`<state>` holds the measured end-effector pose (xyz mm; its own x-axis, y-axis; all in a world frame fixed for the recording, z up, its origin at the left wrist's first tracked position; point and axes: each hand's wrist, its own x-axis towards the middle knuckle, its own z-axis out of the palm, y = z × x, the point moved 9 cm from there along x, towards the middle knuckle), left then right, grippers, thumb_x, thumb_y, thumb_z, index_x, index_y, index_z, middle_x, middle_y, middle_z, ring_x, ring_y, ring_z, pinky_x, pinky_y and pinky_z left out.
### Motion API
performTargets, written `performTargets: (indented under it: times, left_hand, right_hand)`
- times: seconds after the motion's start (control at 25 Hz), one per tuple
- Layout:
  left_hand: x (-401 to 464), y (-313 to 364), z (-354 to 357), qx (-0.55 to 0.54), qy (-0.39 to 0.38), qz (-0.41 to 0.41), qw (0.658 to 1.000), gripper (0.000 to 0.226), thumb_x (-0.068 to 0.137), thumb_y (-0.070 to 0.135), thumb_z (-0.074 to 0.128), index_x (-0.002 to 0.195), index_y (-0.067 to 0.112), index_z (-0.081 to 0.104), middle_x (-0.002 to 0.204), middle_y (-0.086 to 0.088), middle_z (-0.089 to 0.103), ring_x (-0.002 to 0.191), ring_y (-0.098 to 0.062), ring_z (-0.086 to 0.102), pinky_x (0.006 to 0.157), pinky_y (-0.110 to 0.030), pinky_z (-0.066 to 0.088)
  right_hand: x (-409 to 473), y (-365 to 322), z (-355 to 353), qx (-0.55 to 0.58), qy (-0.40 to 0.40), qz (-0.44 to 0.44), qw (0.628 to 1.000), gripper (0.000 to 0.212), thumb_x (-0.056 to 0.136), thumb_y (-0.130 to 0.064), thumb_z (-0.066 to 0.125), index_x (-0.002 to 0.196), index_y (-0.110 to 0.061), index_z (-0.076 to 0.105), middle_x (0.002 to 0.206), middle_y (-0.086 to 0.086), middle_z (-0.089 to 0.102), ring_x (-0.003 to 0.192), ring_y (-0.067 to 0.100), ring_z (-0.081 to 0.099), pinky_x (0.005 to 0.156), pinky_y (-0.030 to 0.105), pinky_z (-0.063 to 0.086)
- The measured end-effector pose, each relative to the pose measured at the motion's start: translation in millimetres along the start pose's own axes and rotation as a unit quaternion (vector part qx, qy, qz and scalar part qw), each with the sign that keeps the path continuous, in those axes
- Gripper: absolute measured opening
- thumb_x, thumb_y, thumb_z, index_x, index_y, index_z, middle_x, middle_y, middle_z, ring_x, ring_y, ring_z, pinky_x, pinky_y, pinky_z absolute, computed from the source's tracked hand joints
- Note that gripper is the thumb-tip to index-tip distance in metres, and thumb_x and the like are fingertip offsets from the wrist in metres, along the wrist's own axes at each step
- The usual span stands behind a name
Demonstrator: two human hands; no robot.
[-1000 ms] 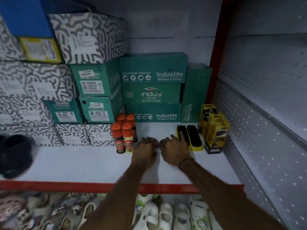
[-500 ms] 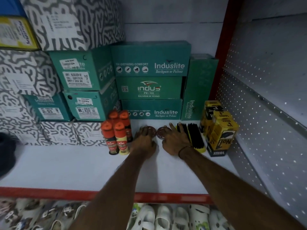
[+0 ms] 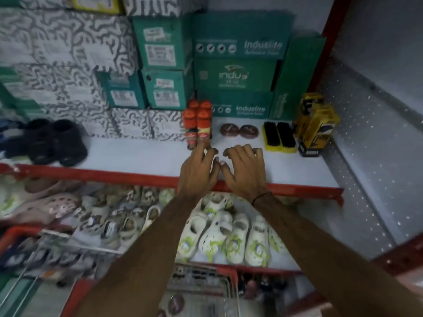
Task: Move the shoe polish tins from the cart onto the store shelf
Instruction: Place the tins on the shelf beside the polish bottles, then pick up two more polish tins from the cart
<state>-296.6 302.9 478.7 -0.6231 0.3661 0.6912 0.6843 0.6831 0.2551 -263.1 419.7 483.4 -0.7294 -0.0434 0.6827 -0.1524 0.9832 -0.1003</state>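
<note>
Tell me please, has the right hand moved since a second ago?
Yes. The right hand has drawn back from the two tins toward the shelf's red front edge.

Two round shoe polish tins lie flat, side by side and touching or nearly so, on the white shelf. At their 9 o'clock stand four orange-capped bottles; at 3 o'clock lie two yellow-backed brushes, then yellow boxes. Green shoeboxes are stacked at 12 o'clock. The left hand and right hand hover at 6 o'clock of the tins, apart from them, fingers spread and empty. Another tin lies in the wire cart at the bottom edge.
</note>
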Motion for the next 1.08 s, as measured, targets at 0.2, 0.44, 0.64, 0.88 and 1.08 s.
performTargets:
  times: [0.2,0.44,0.64,0.88,1.08]
  left_hand:
    - [-119,-76,-44,0.037,0.011,-0.072,0.997,0.013,0.093,0.015,0.055,0.104,0.011,0.06,0.107,-0.01,0.057,0.083,-0.025,0.056,0.064,-0.035,0.046]
    - [-382,-172,26,0.053,-0.189,-0.217,0.956,0.027,0.091,0.015,0.059,0.118,0.01,0.062,0.117,-0.013,0.062,0.092,-0.029,0.064,0.068,-0.039,0.059]
    - [-594,-217,133,-0.002,-0.469,-0.385,0.795,0.061,0.096,0.031,0.064,0.15,0.019,0.037,0.163,-0.012,0.026,0.14,-0.036,0.044,0.105,-0.046,0.053]
    - [-652,-232,203,0.043,-0.516,-0.34,0.785,0.057,0.092,0.013,0.067,0.141,0.016,0.038,0.157,-0.017,0.028,0.137,-0.041,0.04,0.095,-0.051,0.058]
    - [-665,-220,153,0.038,-0.502,-0.39,0.771,0.056,0.091,0.014,0.067,0.141,0.012,0.041,0.141,-0.017,0.043,0.126,-0.035,0.048,0.089,-0.044,0.062]
  right_hand:
    - [-74,-113,40,0.058,-0.034,-0.061,0.996,0.018,0.09,-0.03,0.056,0.093,-0.013,0.06,0.088,0.005,0.063,0.081,0.03,0.053,0.072,0.043,0.035]
    - [-276,-195,210,0.141,-0.338,-0.044,0.929,0.03,0.084,-0.032,0.062,0.104,-0.011,0.069,0.096,0.011,0.072,0.089,0.034,0.066,0.076,0.039,0.05]
    - [-445,-213,350,0.066,-0.605,-0.051,0.792,0.07,0.086,-0.032,0.065,0.15,-0.019,0.041,0.154,0.008,0.049,0.137,0.03,0.049,0.114,0.043,0.04]
    - [-504,-238,450,-0.059,-0.641,-0.175,0.745,0.062,0.085,-0.012,0.069,0.142,-0.018,0.045,0.155,0.015,0.035,0.14,0.04,0.037,0.102,0.053,0.049]
    - [-510,-246,411,-0.005,-0.657,-0.102,0.747,0.044,0.085,-0.01,0.068,0.126,-0.011,0.054,0.131,0.015,0.051,0.12,0.04,0.051,0.083,0.048,0.059]
